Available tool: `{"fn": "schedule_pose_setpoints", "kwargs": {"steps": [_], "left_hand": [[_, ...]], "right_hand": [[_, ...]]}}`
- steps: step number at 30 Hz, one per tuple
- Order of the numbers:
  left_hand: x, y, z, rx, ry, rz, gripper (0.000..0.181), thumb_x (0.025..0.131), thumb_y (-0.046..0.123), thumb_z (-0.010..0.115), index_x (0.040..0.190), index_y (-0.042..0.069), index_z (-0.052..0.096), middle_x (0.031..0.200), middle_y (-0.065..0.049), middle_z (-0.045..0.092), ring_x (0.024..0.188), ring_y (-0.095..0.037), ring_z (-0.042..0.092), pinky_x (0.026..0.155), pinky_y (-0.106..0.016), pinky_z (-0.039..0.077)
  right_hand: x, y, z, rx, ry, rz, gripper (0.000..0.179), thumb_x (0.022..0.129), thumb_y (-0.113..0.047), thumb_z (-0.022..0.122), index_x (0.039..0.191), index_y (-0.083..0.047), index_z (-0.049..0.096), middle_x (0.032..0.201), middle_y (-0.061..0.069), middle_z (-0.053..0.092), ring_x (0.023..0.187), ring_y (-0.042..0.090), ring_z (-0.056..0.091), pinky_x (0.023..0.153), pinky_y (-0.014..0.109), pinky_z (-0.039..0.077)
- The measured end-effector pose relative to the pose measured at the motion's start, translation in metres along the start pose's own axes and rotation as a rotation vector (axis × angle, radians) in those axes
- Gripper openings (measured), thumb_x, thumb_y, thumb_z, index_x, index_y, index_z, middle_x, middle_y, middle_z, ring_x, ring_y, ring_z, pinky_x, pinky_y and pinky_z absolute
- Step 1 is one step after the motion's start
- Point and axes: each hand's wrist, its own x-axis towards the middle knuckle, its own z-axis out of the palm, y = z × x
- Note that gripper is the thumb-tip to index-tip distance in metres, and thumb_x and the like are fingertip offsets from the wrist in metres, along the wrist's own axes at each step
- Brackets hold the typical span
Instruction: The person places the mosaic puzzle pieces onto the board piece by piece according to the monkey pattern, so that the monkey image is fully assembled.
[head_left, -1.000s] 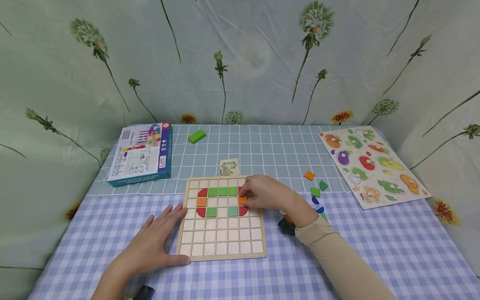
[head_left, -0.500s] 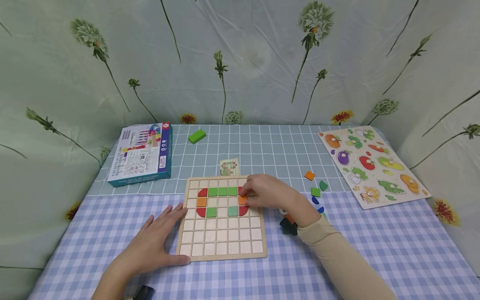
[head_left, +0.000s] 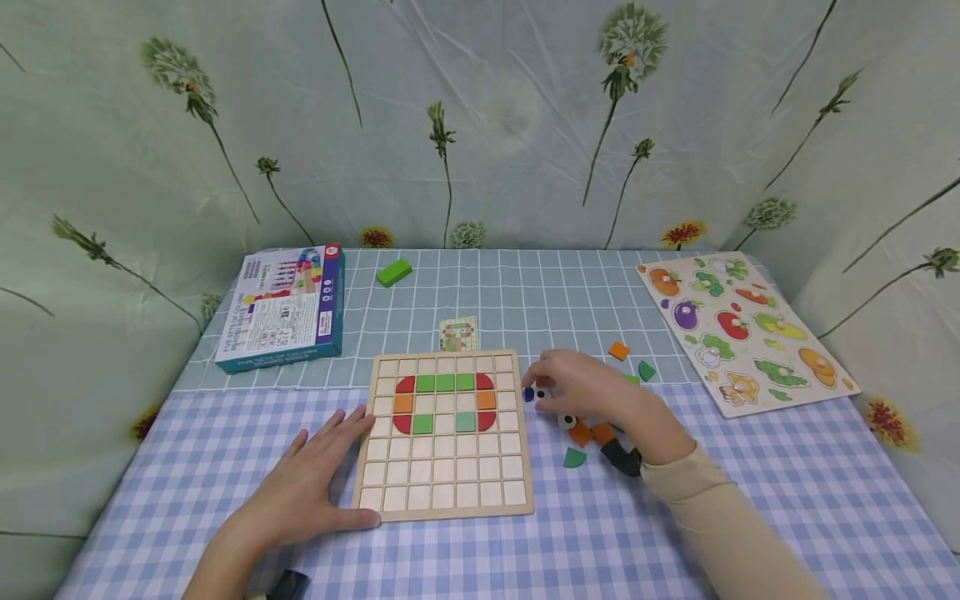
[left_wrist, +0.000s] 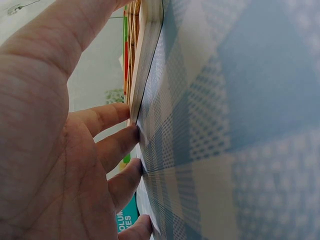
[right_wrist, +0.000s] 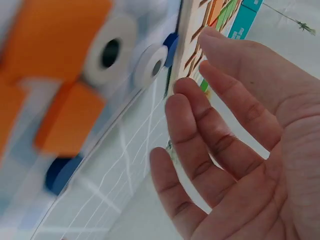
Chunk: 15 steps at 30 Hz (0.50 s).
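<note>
A wooden grid board (head_left: 444,514) lies on the tablecloth. Red quarter-round pieces (head_left: 487,422), orange squares (head_left: 486,401), green squares (head_left: 445,382) and a teal square (head_left: 466,422) sit in its upper cells. My left hand (head_left: 300,492) is spread along the board's left side, fingertips and thumb at its edge. Just right of the board, my right hand (head_left: 581,385) hovers with loosely bent fingers over a white eye piece (right_wrist: 150,66) and a dark blue piece (head_left: 528,394). The right wrist view shows nothing between those fingers.
Beside the right hand lie loose orange (head_left: 602,432), green (head_left: 574,457) and black (head_left: 621,458) pieces. A picture card (head_left: 458,334) touches the board's far side. Farther off are a box (head_left: 281,304), a green block (head_left: 393,272) and a vegetable puzzle (head_left: 750,333).
My right hand has left the board's right column and moved right to the loose pieces, uncovering the red and orange pieces there. The left hand has stayed in place.
</note>
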Motion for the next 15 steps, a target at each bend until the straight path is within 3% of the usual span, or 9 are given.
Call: {"fn": "schedule_pose_setpoints", "kwargs": {"steps": [3, 8, 15], "left_hand": [[0.0, 0.0, 0.0, -0.001, 0.002, 0.002, 0.126, 0.065, 0.079, 0.088, 0.166, 0.022, 0.04, 0.175, -0.008, 0.038, 0.163, -0.043, 0.031, 0.122, -0.082, 0.022], [0.0, -0.001, 0.0, -0.01, 0.004, 0.004, 0.124, 0.066, 0.078, 0.089, 0.166, 0.022, 0.04, 0.175, -0.008, 0.038, 0.163, -0.042, 0.03, 0.122, -0.082, 0.022], [0.0, -0.002, 0.0, -0.018, 0.002, -0.002, 0.124, 0.066, 0.077, 0.089, 0.166, 0.022, 0.041, 0.176, -0.007, 0.037, 0.164, -0.041, 0.029, 0.122, -0.082, 0.021]], "right_hand": [[-0.011, 0.006, -0.001, 0.011, -0.016, 0.044, 0.024, 0.094, -0.013, 0.082, 0.118, -0.012, 0.08, 0.105, 0.001, 0.072, 0.094, 0.016, 0.063, 0.089, 0.033, 0.059], [-0.026, 0.014, 0.002, 0.001, -0.015, 0.074, 0.022, 0.092, -0.017, 0.086, 0.113, -0.013, 0.08, 0.095, -0.002, 0.068, 0.084, 0.014, 0.058, 0.079, 0.027, 0.054], [-0.032, 0.02, 0.007, -0.015, 0.049, 0.047, 0.023, 0.091, -0.021, 0.087, 0.111, -0.011, 0.08, 0.089, -0.004, 0.065, 0.079, 0.009, 0.054, 0.073, 0.024, 0.051]]}}
